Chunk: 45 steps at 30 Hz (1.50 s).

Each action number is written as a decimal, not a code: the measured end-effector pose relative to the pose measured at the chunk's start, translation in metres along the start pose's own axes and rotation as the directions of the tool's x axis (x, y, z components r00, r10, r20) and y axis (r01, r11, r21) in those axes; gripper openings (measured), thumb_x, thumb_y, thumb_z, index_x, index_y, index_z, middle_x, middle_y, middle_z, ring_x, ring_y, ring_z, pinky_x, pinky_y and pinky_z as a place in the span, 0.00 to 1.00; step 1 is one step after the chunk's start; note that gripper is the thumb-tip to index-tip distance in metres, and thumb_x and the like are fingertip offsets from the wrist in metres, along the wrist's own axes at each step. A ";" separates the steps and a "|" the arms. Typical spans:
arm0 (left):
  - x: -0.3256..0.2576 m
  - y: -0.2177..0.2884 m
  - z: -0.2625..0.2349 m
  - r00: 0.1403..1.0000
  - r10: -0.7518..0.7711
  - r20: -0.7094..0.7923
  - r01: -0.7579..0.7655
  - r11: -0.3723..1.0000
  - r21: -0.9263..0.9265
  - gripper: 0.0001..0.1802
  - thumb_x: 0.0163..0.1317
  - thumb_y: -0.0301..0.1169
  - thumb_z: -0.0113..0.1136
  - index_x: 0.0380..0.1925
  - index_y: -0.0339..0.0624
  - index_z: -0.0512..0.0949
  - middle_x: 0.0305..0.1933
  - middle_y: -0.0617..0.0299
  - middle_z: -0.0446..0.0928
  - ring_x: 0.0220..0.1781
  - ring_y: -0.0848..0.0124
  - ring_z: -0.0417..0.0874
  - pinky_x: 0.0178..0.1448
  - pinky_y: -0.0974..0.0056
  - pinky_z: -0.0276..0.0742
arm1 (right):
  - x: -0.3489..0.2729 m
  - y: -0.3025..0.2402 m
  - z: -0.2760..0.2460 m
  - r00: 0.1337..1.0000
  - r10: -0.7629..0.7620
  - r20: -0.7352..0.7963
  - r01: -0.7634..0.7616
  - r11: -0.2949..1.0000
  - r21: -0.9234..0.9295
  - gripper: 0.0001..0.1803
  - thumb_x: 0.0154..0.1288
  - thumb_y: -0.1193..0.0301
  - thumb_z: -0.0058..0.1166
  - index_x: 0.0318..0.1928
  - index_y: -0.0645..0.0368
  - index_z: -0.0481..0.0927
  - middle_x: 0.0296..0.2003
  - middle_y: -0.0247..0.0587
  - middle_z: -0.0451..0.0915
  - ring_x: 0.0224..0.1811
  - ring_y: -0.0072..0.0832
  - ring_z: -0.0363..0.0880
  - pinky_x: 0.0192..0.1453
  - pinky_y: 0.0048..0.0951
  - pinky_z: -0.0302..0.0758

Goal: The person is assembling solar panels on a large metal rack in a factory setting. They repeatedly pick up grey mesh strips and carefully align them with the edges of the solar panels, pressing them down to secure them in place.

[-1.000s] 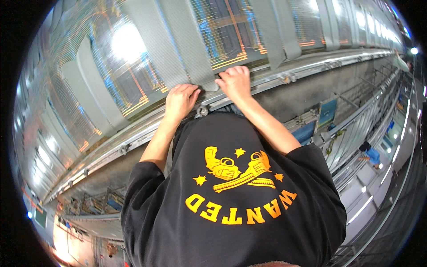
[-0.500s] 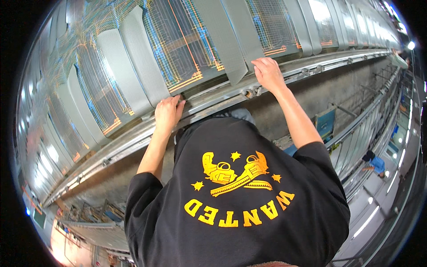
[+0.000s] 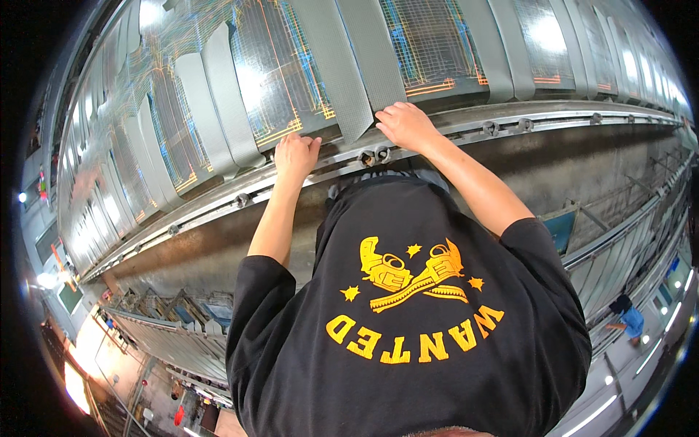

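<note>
A long dark sheet printed with thin orange, yellow and blue lines lies before me, with grey textured strips laid across it. My left hand is at the sheet's near edge, below an orange-lined panel, its fingers curled over the edge and its thumb apart. To the right, my right hand has its fingers bent closed at the near end of a grey strip; its fingertips are partly hidden. Between the hands, another grey strip ends in a slanted tip that hangs over the edge.
A metal rail with round fittings runs along the sheet's near side, just below my hands. More grey strips lie to the left. Metal railings stand at right, and a person in blue is farther off.
The view has shifted, so the sheet and rail appear turned. My left hand has moved slightly right along the edge. My right hand stays at the same strip's end.
</note>
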<state>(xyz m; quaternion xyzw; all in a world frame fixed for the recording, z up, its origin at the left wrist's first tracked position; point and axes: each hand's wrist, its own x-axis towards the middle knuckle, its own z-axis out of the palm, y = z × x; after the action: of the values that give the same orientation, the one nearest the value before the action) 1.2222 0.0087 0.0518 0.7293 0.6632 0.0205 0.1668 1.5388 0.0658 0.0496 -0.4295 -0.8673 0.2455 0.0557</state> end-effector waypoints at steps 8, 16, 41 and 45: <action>-0.005 0.004 0.000 0.996 -0.076 0.049 0.079 0.995 -0.066 0.17 0.67 0.46 0.67 0.33 0.45 0.91 0.34 0.45 0.83 0.41 0.46 0.87 0.48 0.46 0.82 | -0.003 0.005 -0.005 0.996 0.062 0.070 -0.057 0.995 -0.077 0.12 0.74 0.62 0.57 0.41 0.58 0.84 0.42 0.42 0.86 0.53 0.42 0.84 0.58 0.44 0.78; -0.005 0.005 0.000 0.997 -0.066 0.039 0.071 0.987 -0.145 0.15 0.67 0.43 0.68 0.32 0.45 0.91 0.34 0.46 0.84 0.41 0.46 0.87 0.47 0.46 0.82 | 0.030 -0.032 0.011 0.986 -0.131 0.107 0.103 0.967 0.233 0.21 0.78 0.55 0.52 0.55 0.60 0.82 0.53 0.45 0.84 0.61 0.45 0.80 0.67 0.48 0.75; 0.017 0.078 0.000 0.998 -0.033 0.045 0.042 0.976 -0.212 0.17 0.68 0.43 0.68 0.43 0.41 0.89 0.43 0.52 0.88 0.50 0.52 0.87 0.59 0.47 0.76 | -0.128 0.183 -0.126 0.840 0.482 -0.248 -0.399 0.859 0.320 0.13 0.73 0.66 0.62 0.49 0.62 0.87 0.47 0.50 0.89 0.49 0.45 0.88 0.55 0.39 0.83; 0.030 0.130 0.014 0.995 -0.082 0.050 0.090 0.980 -0.180 0.19 0.70 0.47 0.65 0.41 0.41 0.89 0.43 0.52 0.88 0.50 0.52 0.87 0.61 0.47 0.75 | -0.181 0.281 -0.156 0.804 0.505 -0.314 -0.468 0.863 0.191 0.11 0.73 0.67 0.60 0.47 0.61 0.87 0.43 0.50 0.87 0.48 0.50 0.85 0.53 0.46 0.80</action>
<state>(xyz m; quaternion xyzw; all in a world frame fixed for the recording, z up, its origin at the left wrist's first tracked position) 1.3545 0.0267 0.0682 0.6819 0.6859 0.0582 0.2473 1.9018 0.1286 0.0731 -0.6708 -0.6895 0.2152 0.1682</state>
